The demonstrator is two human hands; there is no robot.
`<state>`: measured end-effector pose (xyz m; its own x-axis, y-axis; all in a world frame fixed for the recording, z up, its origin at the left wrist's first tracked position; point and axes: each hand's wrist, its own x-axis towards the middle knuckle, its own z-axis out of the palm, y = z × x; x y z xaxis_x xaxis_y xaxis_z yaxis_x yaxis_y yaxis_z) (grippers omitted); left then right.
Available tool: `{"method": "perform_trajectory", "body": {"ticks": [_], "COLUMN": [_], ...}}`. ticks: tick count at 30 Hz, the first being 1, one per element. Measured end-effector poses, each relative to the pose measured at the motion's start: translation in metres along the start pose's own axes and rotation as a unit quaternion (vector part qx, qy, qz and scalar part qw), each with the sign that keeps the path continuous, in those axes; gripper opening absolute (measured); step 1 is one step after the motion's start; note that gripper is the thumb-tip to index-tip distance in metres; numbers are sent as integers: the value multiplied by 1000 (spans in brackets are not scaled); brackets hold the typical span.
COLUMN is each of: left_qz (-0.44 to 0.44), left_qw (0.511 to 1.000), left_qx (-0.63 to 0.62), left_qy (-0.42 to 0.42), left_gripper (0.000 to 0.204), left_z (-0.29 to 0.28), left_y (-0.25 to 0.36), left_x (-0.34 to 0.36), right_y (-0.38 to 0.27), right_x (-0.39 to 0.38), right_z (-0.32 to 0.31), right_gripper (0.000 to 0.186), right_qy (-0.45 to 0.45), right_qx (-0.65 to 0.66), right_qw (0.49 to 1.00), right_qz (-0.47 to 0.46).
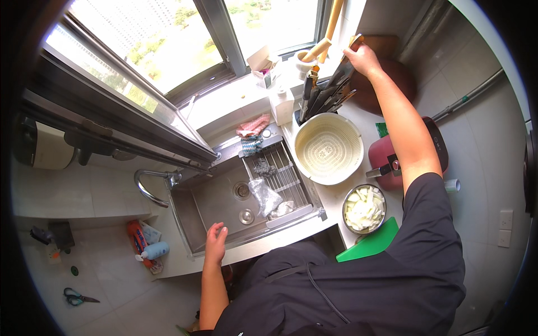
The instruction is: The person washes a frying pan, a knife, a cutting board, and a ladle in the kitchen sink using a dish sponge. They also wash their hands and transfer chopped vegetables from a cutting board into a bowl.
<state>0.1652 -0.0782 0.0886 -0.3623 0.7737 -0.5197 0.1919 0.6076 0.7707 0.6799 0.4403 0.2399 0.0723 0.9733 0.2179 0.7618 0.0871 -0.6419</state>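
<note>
At the upper right, my right hand [364,59] is closed around the handle of a knife [343,71], its dark blade slanting down to the knife block [300,116], where several other knives and tools [325,96] stand. Whether the blade tip is inside the block is hard to see. My left hand [215,242] hangs over the front edge of the steel sink [204,204], fingers apart and holding nothing. A cream colander [328,147] sits beside the block. Nearer to me are a metal bowl of cut white pieces [364,208] and a green cutting board [371,244].
A drying rack [286,173] spans the sink's right side, with a plastic bag [264,196] on it. The faucet [147,187] stands left. A dark red appliance [386,162] is by my right arm. Scissors [80,297] hang on the left wall, near bottles [155,250].
</note>
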Motion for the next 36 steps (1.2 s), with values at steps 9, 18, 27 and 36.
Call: {"method": "perform_trajectory", "body": {"ticks": [9,18,27,36], "left_qz": [67,189,53,27], "left_qw": [995,936,978,938], "left_qx": [16,-22,90,184], "left_qy": [-68,-295,-180,-291], "left_gripper": [41,44,50,43], "left_z": [16,-25,-10,-11], "left_y": [22,155,-4,-33], "left_x": [6,-51,66,-5], "right_y": [-21,-166,-62,107], "right_x": [-77,-252,-582,-866], "right_z": [61,112,247,60], "right_gripper": [78,23,58,64], "right_qy": [-48,86,-80,542], "right_qx": [-265,654,341,415], "right_qw": [949,751,847,294], "right_qz": [167,24,401,669]}}
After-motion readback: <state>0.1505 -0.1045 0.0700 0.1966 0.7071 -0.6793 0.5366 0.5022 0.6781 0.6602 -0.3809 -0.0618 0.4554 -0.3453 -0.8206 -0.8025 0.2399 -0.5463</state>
